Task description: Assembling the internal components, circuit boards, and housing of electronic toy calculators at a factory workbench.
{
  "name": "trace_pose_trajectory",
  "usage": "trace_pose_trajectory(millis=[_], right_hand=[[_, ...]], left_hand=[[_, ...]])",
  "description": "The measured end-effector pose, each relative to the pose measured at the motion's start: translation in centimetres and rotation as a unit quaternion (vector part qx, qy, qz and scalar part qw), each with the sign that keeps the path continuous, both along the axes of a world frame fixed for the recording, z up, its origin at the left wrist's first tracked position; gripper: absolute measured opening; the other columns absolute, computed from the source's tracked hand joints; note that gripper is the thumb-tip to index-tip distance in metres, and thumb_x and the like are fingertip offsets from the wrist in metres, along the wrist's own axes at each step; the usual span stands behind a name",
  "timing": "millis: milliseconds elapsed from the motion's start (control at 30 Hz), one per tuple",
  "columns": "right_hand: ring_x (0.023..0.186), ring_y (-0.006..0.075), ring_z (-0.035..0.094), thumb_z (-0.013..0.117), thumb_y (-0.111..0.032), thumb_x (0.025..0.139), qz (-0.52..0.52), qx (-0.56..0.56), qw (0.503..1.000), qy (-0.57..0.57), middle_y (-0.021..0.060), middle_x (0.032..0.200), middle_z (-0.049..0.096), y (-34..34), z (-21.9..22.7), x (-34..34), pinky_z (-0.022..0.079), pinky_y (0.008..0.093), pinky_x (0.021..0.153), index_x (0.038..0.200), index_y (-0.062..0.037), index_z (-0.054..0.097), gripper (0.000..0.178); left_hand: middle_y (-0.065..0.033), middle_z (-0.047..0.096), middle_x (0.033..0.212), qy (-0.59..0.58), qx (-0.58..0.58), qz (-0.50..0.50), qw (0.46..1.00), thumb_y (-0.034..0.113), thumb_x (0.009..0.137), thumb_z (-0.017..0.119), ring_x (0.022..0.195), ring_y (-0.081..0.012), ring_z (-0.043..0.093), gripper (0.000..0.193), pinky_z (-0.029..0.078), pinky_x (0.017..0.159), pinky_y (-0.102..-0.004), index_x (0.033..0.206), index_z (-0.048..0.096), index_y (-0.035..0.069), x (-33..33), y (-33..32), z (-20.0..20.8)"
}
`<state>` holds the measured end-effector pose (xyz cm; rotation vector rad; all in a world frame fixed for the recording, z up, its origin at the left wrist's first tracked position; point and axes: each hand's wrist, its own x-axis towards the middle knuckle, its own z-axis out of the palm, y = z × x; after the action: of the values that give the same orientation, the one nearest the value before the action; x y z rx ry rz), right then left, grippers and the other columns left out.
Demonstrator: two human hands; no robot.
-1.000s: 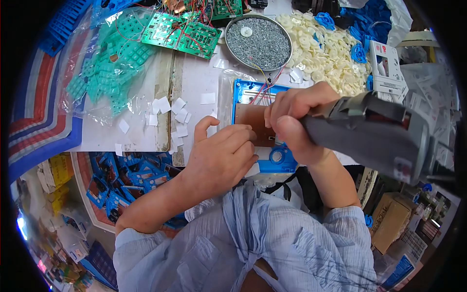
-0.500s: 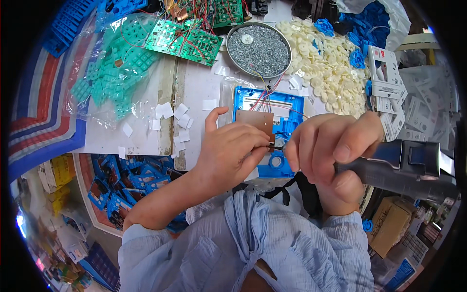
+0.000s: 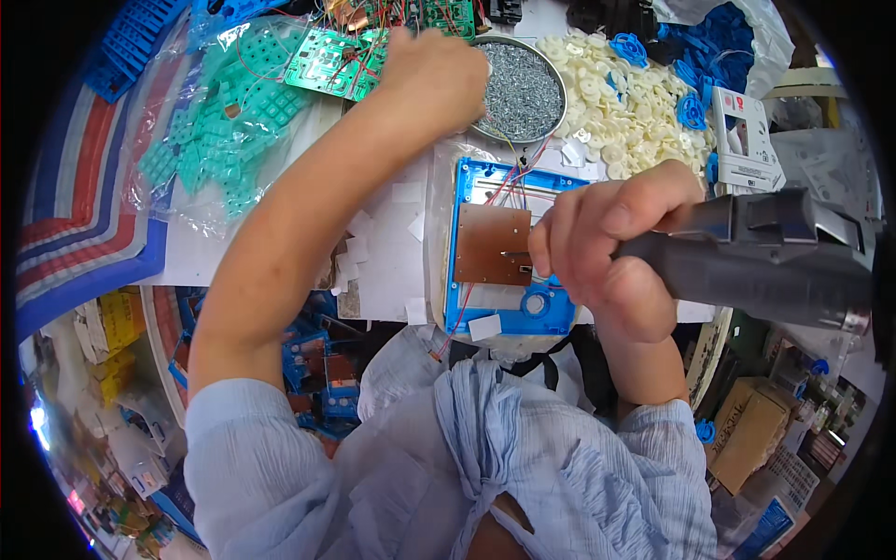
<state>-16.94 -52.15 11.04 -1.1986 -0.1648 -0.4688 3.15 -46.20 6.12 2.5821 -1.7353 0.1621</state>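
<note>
"Where's the brown board (image 3: 490,233)?"

"It's in the blue case (image 3: 558,319), by the left wall, and the case is on the table (image 3: 191,261). The board is almost square. The case is longer, and its long way runs from the near side of the table to the far side."

"What about the right hand (image 3: 611,243)?"

"Its fingers curl around the dark tool (image 3: 756,280). The tool's long way goes across, from right to left. Its thin tip (image 3: 512,254) points left, over the board. I can't tell if it touches."

"And the left hand (image 3: 434,79)?"

"It's up by the round dish (image 3: 565,98) of tiny silver bits (image 3: 525,89), next to the green boards (image 3: 327,61). Its fingertips are hidden, so I can't tell if they pinch anything."

"What could go wrong?"

"The tip could slip and scratch the board, because no hand holds the board down. A red wire (image 3: 458,322) sticks out over the near edge, so it could get snagged. A bump to the dish could spill the bits."
</note>
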Motion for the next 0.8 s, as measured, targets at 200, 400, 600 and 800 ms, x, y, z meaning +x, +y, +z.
trace_pose_trajectory(millis=[200, 400, 600, 800], right_hand=[[0.053, 0.0132, 0.049, 0.073, -0.022, 0.091, 0.053, -0.055, 0.997, 0.021, 0.0006, 0.062, 0.049, 0.1, -1.0, 0.2, 0.046, 0.0325, 0.055, 0.105, -0.0101, 0.045, 0.033], [0.052, 0.0126, 0.047, 0.071, -0.019, 0.091, -0.022, -0.091, 0.995, 0.037, 0.0027, 0.064, 0.050, 1.3, -2.3, 1.5, 0.046, 0.0340, 0.056, 0.106, -0.0090, 0.044, 0.033], [0.051, 0.0130, 0.047, 0.069, -0.018, 0.092, -0.037, -0.101, 0.994, 0.012, 0.0026, 0.061, 0.049, 1.4, -2.8, 3.0, 0.047, 0.0339, 0.056, 0.105, -0.0082, 0.043, 0.030], [0.051, 0.0130, 0.046, 0.068, -0.018, 0.093, -0.033, -0.184, 0.982, 0.021, 0.0024, 0.061, 0.049, 1.6, -3.7, 3.6, 0.047, 0.0337, 0.056, 0.105, -0.0083, 0.044, 0.029]], left_hand=[[-0.0104, 0.075, 0.095, 0.065, 0.057, -0.024, 0.996, 0.009, 0.084, 0.059, 0.096, -0.0280, 0.067, 0.020, 0.037, 0.086, -0.0494, 0.092, 0.077, 0.009, -0.2, -1.8, -0.8], [-0.0107, 0.075, 0.099, 0.110, 0.071, -0.036, 0.991, 0.010, 0.085, 0.058, 0.096, -0.0272, 0.070, 0.021, 0.036, 0.087, -0.0500, 0.094, 0.078, 0.010, -0.1, -2.3, -1.0], [-0.0116, 0.074, 0.090, 0.059, -0.020, -0.057, 0.996, 0.015, 0.085, 0.057, 0.086, -0.0265, 0.071, 0.019, 0.039, 0.083, -0.0486, 0.086, 0.076, 0.011, 0.2, -2.6, -2.0], [-0.0130, 0.072, 0.088, 0.156, -0.082, -0.033, 0.984, 0.019, 0.084, 0.060, 0.086, -0.0276, 0.070, 0.016, 0.041, 0.079, -0.0480, 0.084, 0.073, 0.010, -0.8, 0.6, 0.9]])
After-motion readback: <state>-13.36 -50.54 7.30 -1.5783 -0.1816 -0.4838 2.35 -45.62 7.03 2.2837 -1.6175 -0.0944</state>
